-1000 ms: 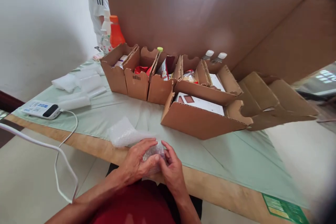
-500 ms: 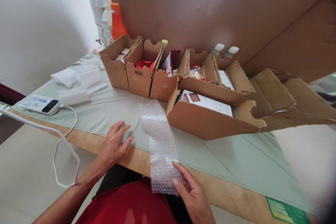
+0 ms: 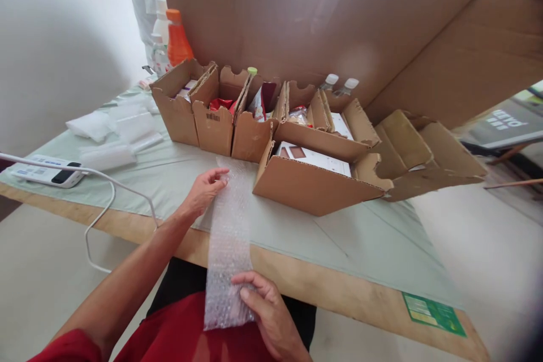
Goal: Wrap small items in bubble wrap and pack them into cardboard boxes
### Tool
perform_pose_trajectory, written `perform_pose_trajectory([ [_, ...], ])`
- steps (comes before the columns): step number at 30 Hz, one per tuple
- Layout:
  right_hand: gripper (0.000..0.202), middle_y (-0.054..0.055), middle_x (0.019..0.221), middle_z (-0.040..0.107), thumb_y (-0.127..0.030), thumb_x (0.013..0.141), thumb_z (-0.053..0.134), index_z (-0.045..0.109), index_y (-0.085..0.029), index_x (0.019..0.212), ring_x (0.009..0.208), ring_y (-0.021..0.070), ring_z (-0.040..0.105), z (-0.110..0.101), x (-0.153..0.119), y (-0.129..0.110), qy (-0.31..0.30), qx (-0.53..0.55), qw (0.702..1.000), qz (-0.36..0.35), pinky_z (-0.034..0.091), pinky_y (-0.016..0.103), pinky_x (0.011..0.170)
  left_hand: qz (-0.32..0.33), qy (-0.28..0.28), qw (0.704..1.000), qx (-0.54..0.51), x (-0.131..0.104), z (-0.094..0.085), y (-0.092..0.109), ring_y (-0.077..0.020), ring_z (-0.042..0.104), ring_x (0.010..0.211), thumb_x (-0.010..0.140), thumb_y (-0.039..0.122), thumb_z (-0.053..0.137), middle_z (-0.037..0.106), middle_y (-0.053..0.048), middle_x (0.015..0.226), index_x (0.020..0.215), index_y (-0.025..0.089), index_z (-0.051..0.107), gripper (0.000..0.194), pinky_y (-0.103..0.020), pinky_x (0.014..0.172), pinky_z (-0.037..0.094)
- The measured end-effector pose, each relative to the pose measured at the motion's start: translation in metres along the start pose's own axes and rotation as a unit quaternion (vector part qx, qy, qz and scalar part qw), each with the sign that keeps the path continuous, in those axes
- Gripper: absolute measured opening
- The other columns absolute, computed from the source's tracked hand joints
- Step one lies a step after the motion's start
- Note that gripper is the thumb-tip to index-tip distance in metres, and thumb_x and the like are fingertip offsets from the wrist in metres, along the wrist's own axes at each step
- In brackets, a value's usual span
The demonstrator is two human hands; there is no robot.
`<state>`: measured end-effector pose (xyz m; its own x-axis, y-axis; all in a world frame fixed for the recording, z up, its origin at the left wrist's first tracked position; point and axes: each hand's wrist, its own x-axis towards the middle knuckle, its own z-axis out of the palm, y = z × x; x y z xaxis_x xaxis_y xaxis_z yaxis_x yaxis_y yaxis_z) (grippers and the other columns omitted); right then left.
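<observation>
The hands were both on a strip of bubble wrap (image 3: 229, 237). The right hand (image 3: 271, 311), the nearer of the two, had its thumb and fingers closed on the right edge of the strip, close to its near end. The left hand (image 3: 206, 192) was farther out, its fingertips drawn together on the left edge near the far end. The strip ran lengthwise between the hands: its near end hung over the front of the counter (image 3: 322, 274), above the person's lap and red shirt (image 3: 203, 339), and its far end lay on the green cloth (image 3: 352, 266). A green label (image 3: 432, 314) showed on the counter's front edge, off to the right.

Well to the left of the left hand lay a white power bank (image 3: 48, 172) with a white cable (image 3: 102, 218), and behind it a loose pile of wrap pieces (image 3: 133, 127).

Just beyond the strip, on its right, stood a cardboard box (image 3: 314, 189) holding a white carton (image 3: 316, 158). Behind that ran a row of more boxes (image 3: 214, 130), one with a red packet (image 3: 223, 104) inside. Farther back were an orange bottle (image 3: 178, 42), two white-capped bottles (image 3: 339, 85) and a tall cardboard panel (image 3: 275, 17). At the far left was a person in a striped white shirt (image 3: 144, 0).
</observation>
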<state>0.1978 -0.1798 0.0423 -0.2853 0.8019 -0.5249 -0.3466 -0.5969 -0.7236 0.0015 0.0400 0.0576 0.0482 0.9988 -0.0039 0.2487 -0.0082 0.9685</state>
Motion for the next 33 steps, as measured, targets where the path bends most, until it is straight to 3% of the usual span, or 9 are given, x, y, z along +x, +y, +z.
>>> perform_pose_trajectory([
  [5,0.046,0.003,0.074,0.074,-0.049,0.077,0.083,0.076,-0.016,0.109,0.061,0.0117,0.063,0.018,0.002,0.012,-0.114,0.001,0.993,0.013,0.043,0.023,0.059,0.029,0.012,0.997,0.069,0.016,0.000,0.002,-0.0214,0.066,0.087,0.075,0.022,0.065,0.072,-0.005,0.092,0.100,0.018,0.077,0.029,-0.039,0.089,0.055],
  [8,0.045,0.004,0.072,0.076,-0.048,0.077,0.083,0.076,-0.015,0.108,0.056,0.0102,0.062,0.026,0.002,0.011,-0.137,0.016,0.990,0.020,0.041,0.022,0.057,0.051,0.009,0.993,0.110,0.007,-0.009,0.006,-0.0323,0.058,0.124,0.069,0.019,0.071,0.070,-0.011,0.120,0.106,0.019,0.077,0.038,-0.051,0.116,0.039],
  [11,0.041,0.004,0.074,0.078,-0.045,0.078,0.084,0.076,-0.016,0.107,0.055,0.0088,0.061,0.030,0.002,0.001,-0.146,0.051,0.988,0.013,0.042,0.021,0.058,0.073,-0.018,0.990,0.119,-0.030,-0.033,0.011,-0.0349,0.047,0.141,0.074,0.031,0.074,0.061,-0.013,0.143,0.118,0.020,0.074,0.045,-0.053,0.123,0.029],
  [17,0.049,0.010,0.098,0.079,-0.053,0.085,0.076,0.070,-0.018,0.117,0.082,0.0180,0.074,0.037,0.032,-0.041,-0.122,0.191,0.973,-0.034,0.051,0.023,0.061,0.053,-0.217,0.975,-0.022,-0.112,-0.076,-0.001,-0.0266,0.065,0.122,0.100,0.055,0.042,0.071,-0.010,0.132,0.148,0.026,0.053,0.057,-0.043,0.106,0.050],
  [21,0.055,0.012,0.104,0.078,-0.054,0.091,0.069,0.057,-0.020,0.132,0.086,0.0209,0.075,0.040,0.066,-0.061,-0.072,0.195,0.977,-0.038,0.054,0.025,0.059,0.052,-0.090,0.987,0.120,-0.119,-0.056,-0.008,-0.0208,0.071,0.098,0.096,0.042,0.053,0.074,-0.008,0.107,0.147,0.019,0.049,0.056,-0.032,0.085,0.057],
  [25,0.080,0.010,0.104,0.078,-0.047,0.093,0.067,0.024,-0.025,0.157,0.078,0.0202,0.074,0.029,0.064,-0.066,-0.016,0.092,0.993,-0.068,0.051,0.024,0.052,0.062,-0.019,0.975,0.214,-0.108,-0.033,-0.009,-0.0177,0.064,0.076,0.092,0.025,0.051,0.071,-0.003,0.087,0.140,0.019,0.056,0.048,-0.032,0.076,0.053],
  [28,0.070,0.008,0.101,0.078,-0.045,0.097,0.063,0.033,-0.024,0.156,0.076,0.0188,0.072,0.014,0.045,-0.065,0.045,-0.051,0.990,-0.124,0.055,0.028,0.058,0.078,0.003,0.962,0.260,-0.108,-0.030,-0.012,-0.0205,0.060,0.076,0.087,0.017,0.052,0.069,-0.004,0.085,0.137,0.018,0.058,0.050,-0.037,0.080,0.051],
  [30,0.048,0.009,0.105,0.078,-0.041,0.098,0.061,0.055,-0.023,0.142,0.086,0.0207,0.073,0.007,0.034,-0.060,0.089,-0.214,0.952,-0.201,0.059,0.034,0.073,0.089,0.013,0.954,0.286,-0.109,-0.030,-0.014,-0.0229,0.060,0.080,0.087,0.015,0.052,0.069,-0.005,0.085,0.136,0.018,0.059,0.050,-0.040,0.083,0.050],
  [33,0.035,0.012,0.129,0.071,-0.028,0.094,0.063,0.067,-0.024,0.128,0.119,0.0279,0.065,0.006,0.034,-0.049,0.109,-0.490,0.792,-0.348,0.054,0.047,0.101,0.110,0.016,0.943,0.314,-0.110,-0.030,-0.016,-0.0255,0.061,0.084,0.087,0.014,0.053,0.069,-0.005,0.083,0.132,0.019,0.061,0.046,-0.042,0.084,0.050],
])
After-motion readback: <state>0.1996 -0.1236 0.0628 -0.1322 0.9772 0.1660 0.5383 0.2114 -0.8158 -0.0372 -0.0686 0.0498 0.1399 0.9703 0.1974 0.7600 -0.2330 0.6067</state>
